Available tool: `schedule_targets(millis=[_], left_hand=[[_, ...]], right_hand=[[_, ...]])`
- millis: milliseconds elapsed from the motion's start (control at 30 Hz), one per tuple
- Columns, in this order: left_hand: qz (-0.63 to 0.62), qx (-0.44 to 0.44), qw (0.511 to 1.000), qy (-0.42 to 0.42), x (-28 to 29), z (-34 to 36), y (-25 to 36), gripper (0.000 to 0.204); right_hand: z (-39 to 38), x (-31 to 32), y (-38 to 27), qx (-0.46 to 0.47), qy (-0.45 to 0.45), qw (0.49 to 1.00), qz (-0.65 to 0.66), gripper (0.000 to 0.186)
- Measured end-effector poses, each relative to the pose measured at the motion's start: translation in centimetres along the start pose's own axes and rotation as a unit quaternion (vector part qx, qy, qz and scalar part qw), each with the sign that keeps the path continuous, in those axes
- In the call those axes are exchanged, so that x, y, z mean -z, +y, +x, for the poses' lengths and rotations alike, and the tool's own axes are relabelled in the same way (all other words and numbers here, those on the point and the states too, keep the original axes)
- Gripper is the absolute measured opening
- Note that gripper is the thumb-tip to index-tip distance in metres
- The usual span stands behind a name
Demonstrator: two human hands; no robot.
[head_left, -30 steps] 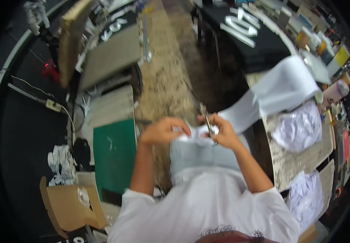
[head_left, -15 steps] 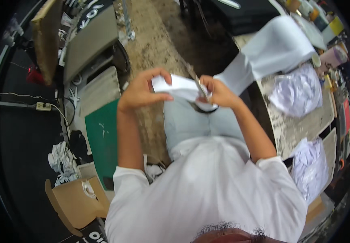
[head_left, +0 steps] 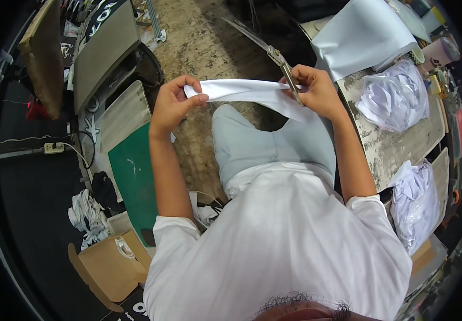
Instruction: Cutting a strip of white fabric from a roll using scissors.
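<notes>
A narrow strip of white cloth stretches between my hands above my lap. My left hand is closed on one end, pinching it between thumb and fingers. At the other end, my right hand is closed on the strip and also grips a pair of metal scissors. Their blades point up and to the left, away from the strip. Part of the strip sags below my right hand, and the fingers hide where exactly it is held.
A large white cloth sheet lies on the worn table at the right, near plastic bags of white cloth. To the left are a green board, grey panels and an open cardboard box.
My hands have moved apart, and the strip, bunched before, is now drawn out between them. The scissors now point clear of it. The large sheet no longer trails toward my right hand.
</notes>
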State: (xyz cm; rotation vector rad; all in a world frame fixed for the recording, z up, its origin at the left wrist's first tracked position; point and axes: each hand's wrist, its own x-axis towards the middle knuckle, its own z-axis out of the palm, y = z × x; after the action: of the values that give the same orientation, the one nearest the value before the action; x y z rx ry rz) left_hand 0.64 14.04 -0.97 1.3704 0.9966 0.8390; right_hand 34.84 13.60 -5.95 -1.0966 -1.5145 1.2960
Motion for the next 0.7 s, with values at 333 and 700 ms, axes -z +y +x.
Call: schedule_targets(millis=[333,700], left_hand=[[-0.073,-0.032,0.996,0.046,-1.0,1.9,-1.4,0.032],[-0.057,0.017,0.995,0.077,-3.7,1.2,-4.7,0.022]], right_hand=[[-0.6,2.9,0.8,-0.036,-0.024,0.989,-0.138,0.027],[-1.3,4.9,3.0,-0.067,0.045,0.985,-0.154,0.015]])
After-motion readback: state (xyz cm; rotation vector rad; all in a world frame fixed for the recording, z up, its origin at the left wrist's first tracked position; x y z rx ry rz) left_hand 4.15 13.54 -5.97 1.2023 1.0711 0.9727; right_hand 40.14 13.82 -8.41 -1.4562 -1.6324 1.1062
